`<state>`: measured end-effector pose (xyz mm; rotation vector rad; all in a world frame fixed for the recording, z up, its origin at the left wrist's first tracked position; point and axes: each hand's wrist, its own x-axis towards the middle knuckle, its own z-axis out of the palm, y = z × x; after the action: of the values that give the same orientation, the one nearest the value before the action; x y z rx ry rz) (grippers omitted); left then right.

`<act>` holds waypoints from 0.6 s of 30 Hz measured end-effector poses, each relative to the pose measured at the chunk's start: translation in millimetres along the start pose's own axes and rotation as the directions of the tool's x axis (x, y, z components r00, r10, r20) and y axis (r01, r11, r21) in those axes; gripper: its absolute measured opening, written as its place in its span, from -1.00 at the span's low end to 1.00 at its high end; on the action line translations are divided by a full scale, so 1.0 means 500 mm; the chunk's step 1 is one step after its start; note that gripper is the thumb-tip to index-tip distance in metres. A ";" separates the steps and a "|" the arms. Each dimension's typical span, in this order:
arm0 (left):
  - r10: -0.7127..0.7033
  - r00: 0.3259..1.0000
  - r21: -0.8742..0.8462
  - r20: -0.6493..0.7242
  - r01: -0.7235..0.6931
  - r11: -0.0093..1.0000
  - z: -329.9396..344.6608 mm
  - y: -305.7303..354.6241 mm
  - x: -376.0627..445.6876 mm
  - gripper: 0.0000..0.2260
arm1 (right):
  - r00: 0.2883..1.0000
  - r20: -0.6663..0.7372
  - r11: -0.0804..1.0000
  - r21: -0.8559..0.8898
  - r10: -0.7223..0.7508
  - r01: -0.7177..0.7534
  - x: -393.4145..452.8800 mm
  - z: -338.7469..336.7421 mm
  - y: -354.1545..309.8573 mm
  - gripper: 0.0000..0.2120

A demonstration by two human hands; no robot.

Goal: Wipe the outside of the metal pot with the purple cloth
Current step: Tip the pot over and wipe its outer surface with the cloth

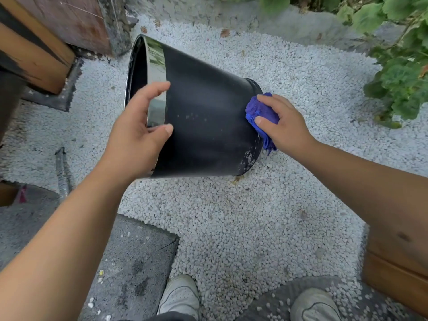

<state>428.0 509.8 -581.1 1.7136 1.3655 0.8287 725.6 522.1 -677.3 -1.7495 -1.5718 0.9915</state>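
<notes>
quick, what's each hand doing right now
Left hand: gripping the shiny rim band of the tilted metal pot.
Right hand: closed on the purple cloth, pressed against the pot's base end.

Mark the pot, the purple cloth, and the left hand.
metal pot [208, 117]: head view, on the dark side wall.
purple cloth [259, 110]: head view, on the bunched top.
left hand [136, 140]: head view, on its back.

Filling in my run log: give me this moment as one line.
pot: tilted on gravel | left hand: grip on shiny rim band | right hand: presses purple cloth near base | whitish specks remain
</notes>
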 end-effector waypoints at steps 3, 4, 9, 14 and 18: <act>-0.009 0.999 0.044 -0.049 0.011 0.999 -0.005 -0.007 0.032 -0.40 | 0.999 0.039 1.000 -0.008 -0.001 0.001 -0.027 0.022 0.012 -0.55; -0.029 0.998 0.048 -0.047 0.031 0.998 -0.012 -0.010 0.040 -0.39 | 0.999 0.045 1.000 0.004 -0.022 0.022 -0.033 0.030 0.013 -0.55; -0.135 0.988 -0.181 0.074 0.147 0.973 -0.042 -0.015 0.028 -0.38 | 0.998 0.012 0.995 0.086 -0.055 0.054 -0.038 0.046 0.005 -0.61; -0.232 0.971 0.086 0.051 0.227 0.970 -0.036 -0.051 -0.088 -0.46 | 0.999 0.048 0.984 0.176 0.001 -0.010 -0.032 0.039 -0.005 -0.60; -0.264 0.964 0.045 0.039 0.262 0.964 -0.032 -0.032 -0.071 -0.42 | 0.998 0.016 0.960 0.271 0.066 -0.067 -0.026 0.037 -0.013 -0.58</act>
<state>399.3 479.7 -588.4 1.5270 1.5470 0.6130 706.0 509.0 -680.3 -1.6174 -1.3168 1.1855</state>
